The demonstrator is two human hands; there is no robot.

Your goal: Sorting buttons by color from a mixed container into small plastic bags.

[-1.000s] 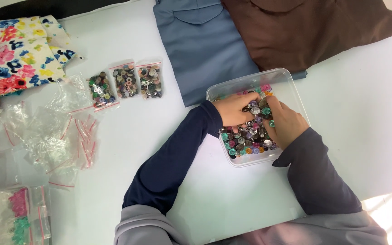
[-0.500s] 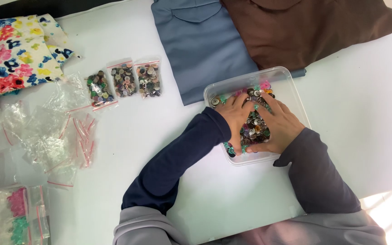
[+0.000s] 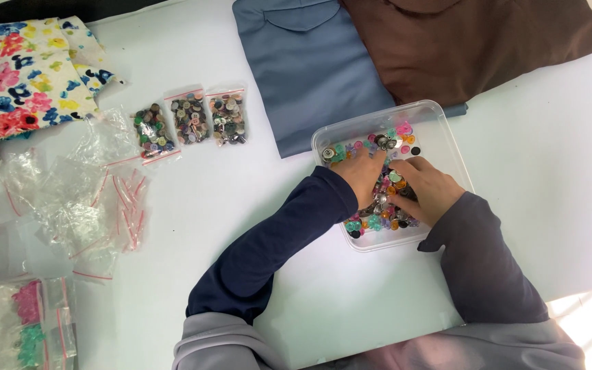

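Observation:
A clear plastic tray (image 3: 440,123) on the white table holds a heap of small colourful buttons (image 3: 375,220). Both my hands are inside it. My left hand (image 3: 362,177) rests palm down on the buttons at the tray's left side, fingers curled into the pile. Close beside it on the right, my right hand (image 3: 427,188) has its fingers bent down among the buttons. The two hands nearly touch over the middle of the heap. The fingertips are buried, so whether either hand grips buttons is hidden.
Three small zip bags filled with buttons (image 3: 190,120) lie in a row left of the tray. Several empty zip bags (image 3: 83,199) are scattered further left. Folded blue cloth (image 3: 310,62), brown cloth (image 3: 474,41) and floral cloth (image 3: 22,75) lie along the far edge. More bags (image 3: 22,322) sit bottom left.
Both hands have shifted within the tray and drawn together over the buttons. The heap has been pushed about, baring more buttons along the tray's far and near edges.

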